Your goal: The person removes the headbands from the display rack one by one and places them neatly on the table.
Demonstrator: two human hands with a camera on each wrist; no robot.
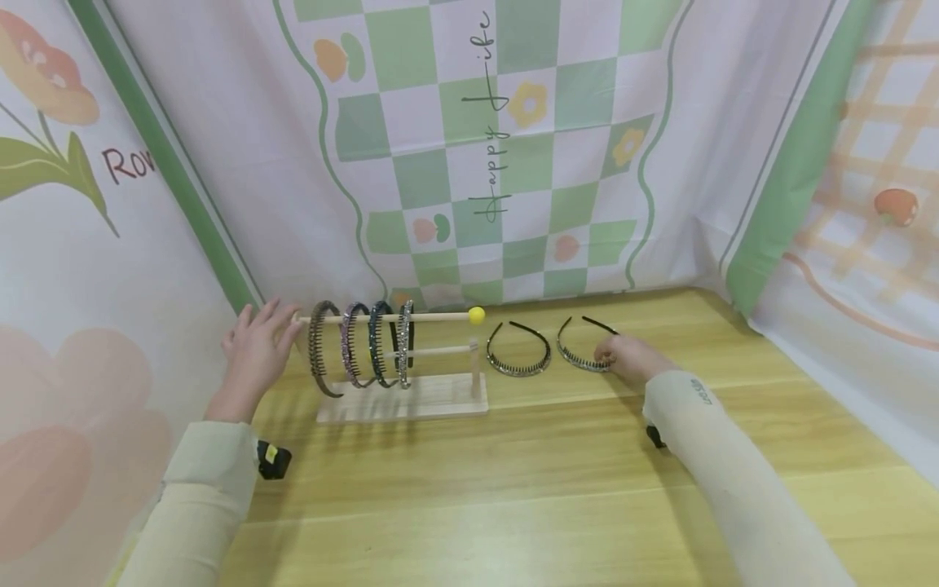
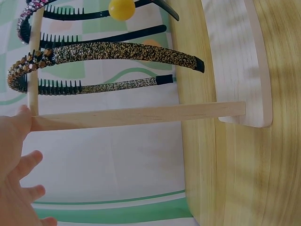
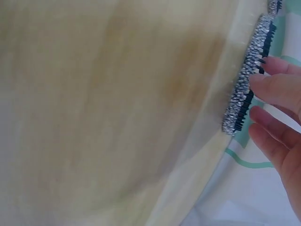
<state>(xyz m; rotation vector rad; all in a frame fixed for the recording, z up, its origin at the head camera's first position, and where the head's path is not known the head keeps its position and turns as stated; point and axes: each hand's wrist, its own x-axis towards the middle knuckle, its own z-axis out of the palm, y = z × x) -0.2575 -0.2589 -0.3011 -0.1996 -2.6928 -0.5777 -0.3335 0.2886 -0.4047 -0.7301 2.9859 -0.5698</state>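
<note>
A wooden headband stand (image 1: 447,395) carries several sparkly toothed headbands on its upper rod: a brown-gold one (image 2: 127,52) nearest the left end, then a pinkish-purple one (image 1: 349,350), a dark one (image 1: 376,350) and a silver one (image 1: 403,350). My left hand (image 1: 258,350) touches the rod's left end at the top of the post (image 2: 136,116), its other fingers spread apart. Over on the right, my right hand (image 1: 637,360) pinches a silver glittery headband (image 3: 243,82) at its edge, low by the table. Left of that, another dark, sparkly headband (image 1: 518,370) lies on the table.
Yellow balls cap the rods, one (image 1: 477,315) at the upper rod's right end. A shorter lower rod (image 1: 440,351) runs beneath it. Behind the wooden table (image 1: 469,505) hangs a green-and-white checked cloth (image 1: 469,163), with more printed cloth on both sides.
</note>
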